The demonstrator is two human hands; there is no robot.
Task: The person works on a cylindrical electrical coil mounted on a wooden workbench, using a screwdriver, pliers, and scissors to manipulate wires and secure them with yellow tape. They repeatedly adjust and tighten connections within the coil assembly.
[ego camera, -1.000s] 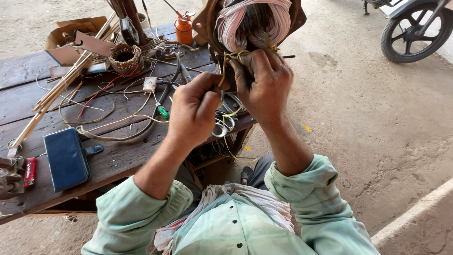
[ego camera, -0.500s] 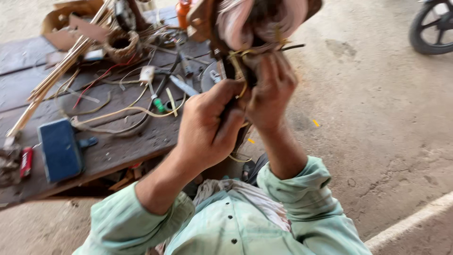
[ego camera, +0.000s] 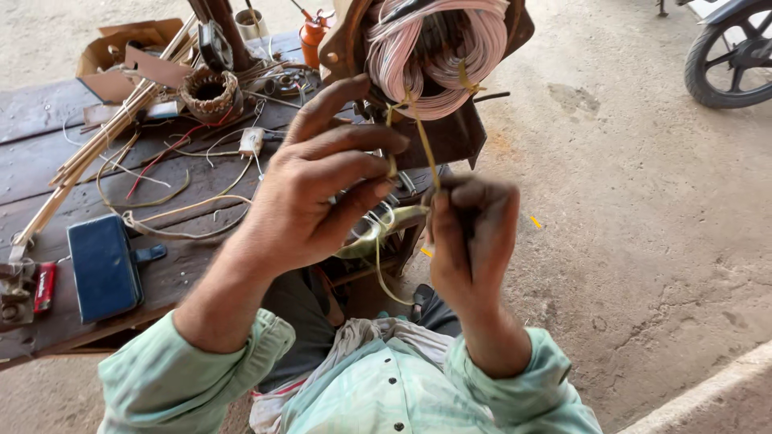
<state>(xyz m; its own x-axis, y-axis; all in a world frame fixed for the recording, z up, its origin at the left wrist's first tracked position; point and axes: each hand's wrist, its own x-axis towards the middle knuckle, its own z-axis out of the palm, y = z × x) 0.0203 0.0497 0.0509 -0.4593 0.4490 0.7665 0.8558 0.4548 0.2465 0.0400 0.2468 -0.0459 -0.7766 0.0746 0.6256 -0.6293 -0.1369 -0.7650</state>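
Observation:
A coil of pink and white wire is wound on a rusty brown metal frame at the top middle. A thin yellow tie string runs down from the coil. My right hand is closed on the lower end of that string, just below the frame. My left hand reaches up to the frame's lower left, its fingers bent and pinching the string near the coil. Both forearms wear pale green sleeves.
A dark wooden workbench on the left carries loose wires, a dark blue phone case, a wound stator, wooden sticks, an orange oil can and a cardboard box. A motorbike wheel stands top right on the dirt ground.
My right hand has dropped from the coil to below the frame, drawing the yellow string down. My left hand has opened out and shifted up against the frame. The view has moved closer.

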